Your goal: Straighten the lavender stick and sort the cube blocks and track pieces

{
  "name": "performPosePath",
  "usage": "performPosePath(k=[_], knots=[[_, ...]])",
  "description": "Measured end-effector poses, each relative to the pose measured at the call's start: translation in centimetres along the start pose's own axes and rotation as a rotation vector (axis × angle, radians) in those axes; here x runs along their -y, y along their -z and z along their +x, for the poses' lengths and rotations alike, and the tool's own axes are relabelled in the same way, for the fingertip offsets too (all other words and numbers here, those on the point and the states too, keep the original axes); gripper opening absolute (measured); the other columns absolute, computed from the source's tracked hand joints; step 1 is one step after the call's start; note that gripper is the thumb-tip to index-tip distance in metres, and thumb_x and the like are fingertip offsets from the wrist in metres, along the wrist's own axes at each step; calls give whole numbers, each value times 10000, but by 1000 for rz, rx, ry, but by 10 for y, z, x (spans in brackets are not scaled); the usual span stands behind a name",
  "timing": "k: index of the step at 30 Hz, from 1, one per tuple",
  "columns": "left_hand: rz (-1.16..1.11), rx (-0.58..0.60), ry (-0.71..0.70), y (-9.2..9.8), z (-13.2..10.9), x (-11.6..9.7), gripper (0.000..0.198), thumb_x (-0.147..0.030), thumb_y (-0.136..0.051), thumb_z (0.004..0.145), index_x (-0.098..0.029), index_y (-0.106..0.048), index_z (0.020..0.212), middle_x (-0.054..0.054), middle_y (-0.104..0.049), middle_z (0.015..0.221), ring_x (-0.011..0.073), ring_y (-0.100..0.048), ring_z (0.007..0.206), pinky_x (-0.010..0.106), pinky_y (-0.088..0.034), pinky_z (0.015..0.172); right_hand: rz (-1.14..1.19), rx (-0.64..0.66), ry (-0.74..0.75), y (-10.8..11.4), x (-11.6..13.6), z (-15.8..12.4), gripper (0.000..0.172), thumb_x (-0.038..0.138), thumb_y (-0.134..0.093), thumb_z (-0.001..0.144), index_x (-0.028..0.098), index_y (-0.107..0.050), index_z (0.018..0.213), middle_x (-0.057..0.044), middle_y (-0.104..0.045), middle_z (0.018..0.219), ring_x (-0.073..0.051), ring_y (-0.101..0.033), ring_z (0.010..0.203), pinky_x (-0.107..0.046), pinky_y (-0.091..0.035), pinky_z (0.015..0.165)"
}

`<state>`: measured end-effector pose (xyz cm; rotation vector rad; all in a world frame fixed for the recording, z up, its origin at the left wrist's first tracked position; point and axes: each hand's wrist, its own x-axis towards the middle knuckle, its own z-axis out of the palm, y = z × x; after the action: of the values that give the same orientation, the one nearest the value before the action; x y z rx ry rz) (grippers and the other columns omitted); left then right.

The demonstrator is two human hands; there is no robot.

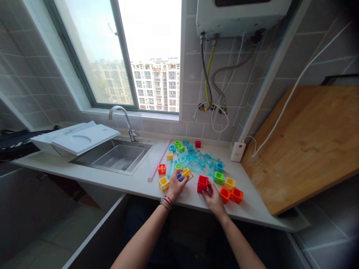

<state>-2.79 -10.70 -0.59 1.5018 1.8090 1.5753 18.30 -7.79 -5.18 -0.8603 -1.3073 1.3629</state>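
Note:
My left hand (176, 185) is closed around a yellow hollow block (187, 173) and a purple-blue piece (180, 177) beside it, just above the counter. My right hand (213, 197) grips a red hollow block (202, 183) by its right side, near the counter's front edge. Whether the red block touches the counter I cannot tell. To the right of my right hand are two orange blocks (236, 195), a yellow block (230, 183) and a green block (218, 177). Left of my left hand lie another yellow block (163, 183) and a red-orange block (162, 169).
Clear blue track pieces (196, 160) lie in a heap behind my hands, with several small blocks further back. A pale pink strip (158, 162) lies beside the steel sink (120, 155). A wooden board (305, 145) leans at the right, near a white plug box (238, 151).

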Motion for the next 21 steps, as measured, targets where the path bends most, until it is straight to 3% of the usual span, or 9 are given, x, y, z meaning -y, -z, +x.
performPosePath(k=[6,11,13,16,19,21], knots=[[-109,1,89,1,0,-3,399,-462,-728,840,-175,-632,1099,70,-662,994,195,-662,804,314,-529,725,-83,-5,-23,0,3,0,805,473,-753,827,143,-470,1504,-181,-600,1444,-346,-582,1332,-569,-379,1175],[-187,16,134,4,-15,-21,409,-456,-744,826,-169,-635,1097,64,-659,985,170,-641,765,286,-513,700,-172,25,-13,0,8,-7,903,420,-699,873,170,-252,1617,-164,-349,1635,-322,-418,1471,-521,-325,1217],[-221,44,142,10,-30,-33,418,-453,-742,835,-175,-619,1121,58,-668,965,164,-636,750,275,-510,690,-235,19,48,-1,13,-12,886,412,-664,897,188,-215,1628,-130,-252,1679,-309,-309,1527,-515,-272,1243],[-337,120,187,24,-64,-50,438,-455,-737,856,-197,-586,1176,37,-670,924,153,-618,731,254,-492,670,-354,-19,191,-6,26,-26,821,385,-607,933,234,-203,1633,-76,-223,1694,-304,-213,1560,-551,-195,1263],[-458,146,312,40,-107,-61,417,-451,-731,869,-212,-581,1176,29,-657,920,160,-611,765,253,-483,690,-433,-46,324,-11,43,-56,757,339,-613,929,308,-284,1609,-27,-260,1684,-328,-234,1552,-596,-173,1261],[-484,195,392,49,-138,-63,407,-448,-740,862,-219,-588,1161,33,-655,941,171,-607,798,260,-484,710,-411,-3,330,-14,52,-82,639,321,-635,914,360,-455,1526,-8,-350,1646,-354,-324,1515,-618,-237,1238]])
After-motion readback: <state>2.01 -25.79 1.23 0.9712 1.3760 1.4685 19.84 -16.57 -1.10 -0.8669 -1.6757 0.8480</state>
